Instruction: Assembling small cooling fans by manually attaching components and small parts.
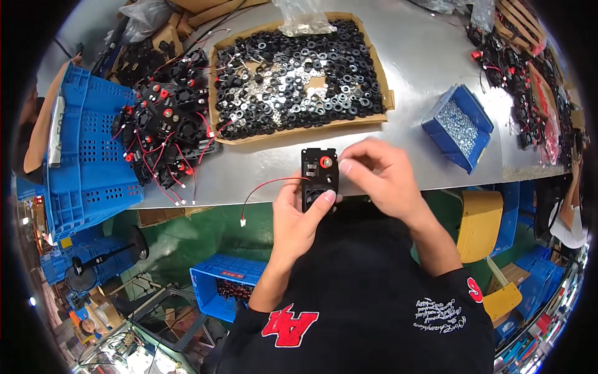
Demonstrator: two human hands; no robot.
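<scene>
Just in front of me, at the table's near edge, my left hand (pixel 299 218) grips a black plastic panel (pixel 310 161). Its thumb lies over the panel's lower end, beside a small fan. The panel carries a red ring with a metal nut (pixel 326 162) near its top. A red-and-black wire (pixel 261 186) trails out to the left and ends in a white plug (pixel 243 222). Close by the panel's upper right edge is my right hand (pixel 389 177), its thumb and forefinger drawn together. Anything between those fingertips is too small to tell.
A cardboard tray (pixel 305 128) of black and silver washers lies beyond my hands. Left of it are piled fan panels (pixel 174 118) with loose wires and a blue crate (pixel 93 149). A blue bin (pixel 458 128) of small metal parts stands right. A yellow stool (pixel 479 224) is below.
</scene>
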